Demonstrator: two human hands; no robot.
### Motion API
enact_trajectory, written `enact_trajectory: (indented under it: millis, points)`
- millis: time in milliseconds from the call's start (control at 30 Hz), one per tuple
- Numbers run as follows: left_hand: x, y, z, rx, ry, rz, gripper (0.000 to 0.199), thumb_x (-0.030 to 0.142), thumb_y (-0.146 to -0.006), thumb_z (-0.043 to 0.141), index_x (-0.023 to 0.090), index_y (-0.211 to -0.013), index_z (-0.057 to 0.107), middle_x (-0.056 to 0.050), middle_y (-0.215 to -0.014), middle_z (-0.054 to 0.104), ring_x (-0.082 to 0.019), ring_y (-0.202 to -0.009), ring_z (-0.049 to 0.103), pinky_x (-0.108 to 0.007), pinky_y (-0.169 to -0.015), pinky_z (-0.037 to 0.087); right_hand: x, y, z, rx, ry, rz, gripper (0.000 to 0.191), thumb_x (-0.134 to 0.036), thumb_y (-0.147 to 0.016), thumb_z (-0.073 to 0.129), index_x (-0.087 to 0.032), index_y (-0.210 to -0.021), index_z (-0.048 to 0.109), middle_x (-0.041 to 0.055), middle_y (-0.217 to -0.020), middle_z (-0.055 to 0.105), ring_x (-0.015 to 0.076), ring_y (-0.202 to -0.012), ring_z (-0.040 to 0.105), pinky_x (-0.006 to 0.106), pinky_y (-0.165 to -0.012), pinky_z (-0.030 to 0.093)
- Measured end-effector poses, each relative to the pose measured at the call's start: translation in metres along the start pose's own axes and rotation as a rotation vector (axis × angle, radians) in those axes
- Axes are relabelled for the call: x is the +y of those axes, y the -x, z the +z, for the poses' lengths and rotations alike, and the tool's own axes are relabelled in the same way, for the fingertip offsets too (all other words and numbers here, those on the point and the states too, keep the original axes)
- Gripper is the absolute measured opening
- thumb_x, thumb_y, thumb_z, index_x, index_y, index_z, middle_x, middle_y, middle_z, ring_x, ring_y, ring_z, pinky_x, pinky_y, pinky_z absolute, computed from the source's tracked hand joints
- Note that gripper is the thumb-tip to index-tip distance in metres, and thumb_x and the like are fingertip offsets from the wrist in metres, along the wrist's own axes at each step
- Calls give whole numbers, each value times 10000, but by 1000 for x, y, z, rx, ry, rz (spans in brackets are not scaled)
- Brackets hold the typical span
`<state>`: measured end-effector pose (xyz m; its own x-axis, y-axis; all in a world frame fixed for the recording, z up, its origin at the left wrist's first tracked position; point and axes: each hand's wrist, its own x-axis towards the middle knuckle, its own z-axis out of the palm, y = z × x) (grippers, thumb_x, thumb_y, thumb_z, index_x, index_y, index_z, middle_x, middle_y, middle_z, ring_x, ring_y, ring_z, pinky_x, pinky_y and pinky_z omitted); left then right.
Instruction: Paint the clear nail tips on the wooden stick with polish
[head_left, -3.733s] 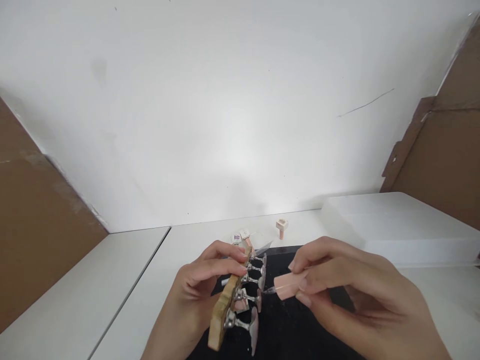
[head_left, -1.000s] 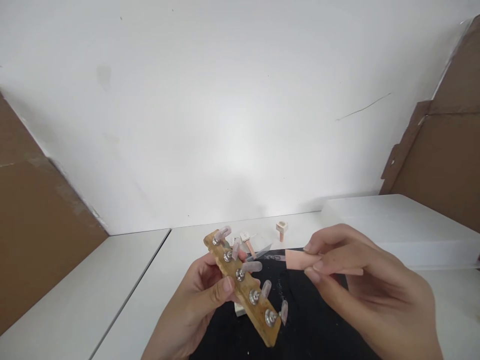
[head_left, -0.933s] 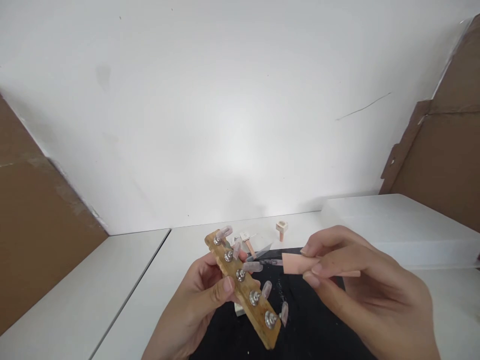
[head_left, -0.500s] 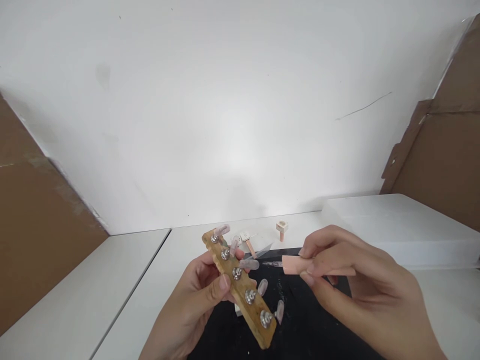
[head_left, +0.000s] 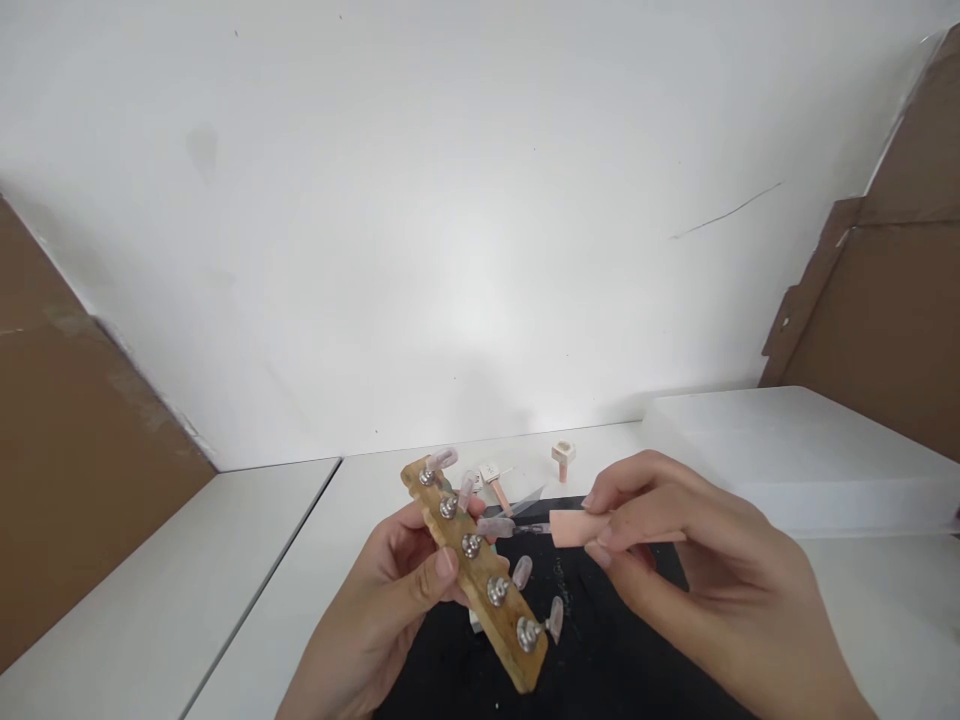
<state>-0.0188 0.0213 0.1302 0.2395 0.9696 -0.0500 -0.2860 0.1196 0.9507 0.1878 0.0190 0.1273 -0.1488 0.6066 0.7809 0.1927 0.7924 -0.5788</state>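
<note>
My left hand [head_left: 409, 590] is closed around a wooden nail display stand [head_left: 480, 585], held tilted above a black mat [head_left: 600, 640]. Along the stand sit several silver metal holders, each bearing a pale, translucent false nail [head_left: 523, 572]. Between thumb and fingers, my right hand [head_left: 675, 550] pinches the pink handle of a nail polish brush [head_left: 577, 528]. Its bristle end points left and meets the tip of the middle false nail [head_left: 495, 526]. Part of the handle is hidden by my fingers.
Behind the stand lie a white-and-pink bottle [head_left: 495, 485] and a clear plastic piece [head_left: 525, 500]. Another such bottle [head_left: 563, 458] is farther back. A white box [head_left: 810, 460] stands at right, with brown cardboard [head_left: 877, 290] behind it and a white wall [head_left: 465, 200] ahead.
My right hand has moved left with the brush, closing the gap so its bristles now touch the middle false nail. The stand has shifted very slightly left.
</note>
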Motion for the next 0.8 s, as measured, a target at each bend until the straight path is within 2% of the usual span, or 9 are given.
enact_trajectory:
  millis: [267,467,700,800]
  points:
    - [-3,3,-6,11,20,-9,271,321,-614,731,214,-857,680,-19,-755,678,-155,-693,621,-235,-627,486,3,3,3,101,-57,80,203,-43,-752,590,-241,-768,628,38,-803,594,186,-779,590,255,-580,520]
    - [-5,-1,-8,-48,60,-45,311,386,-618,712,183,-852,680,-19,-728,607,-117,-626,552,-260,-641,506,3,4,5,124,-158,63,247,-45,-768,588,-255,-893,622,45,-802,624,198,-818,589,294,-659,552]
    - [-7,-6,-7,-33,98,-60,303,358,-606,728,175,-842,681,-18,-706,599,-126,-668,561,-233,-615,507,1,2,13,201,-235,8,264,-26,-747,599,-261,-861,641,25,-809,694,183,-800,638,305,-707,566]
    - [-3,-7,-5,-24,118,-89,280,343,-618,724,181,-842,676,-9,-692,612,-107,-629,566,-214,-596,498,-1,0,15,174,-190,-42,291,-8,-736,591,-266,-855,654,25,-838,718,187,-792,660,311,-696,574]
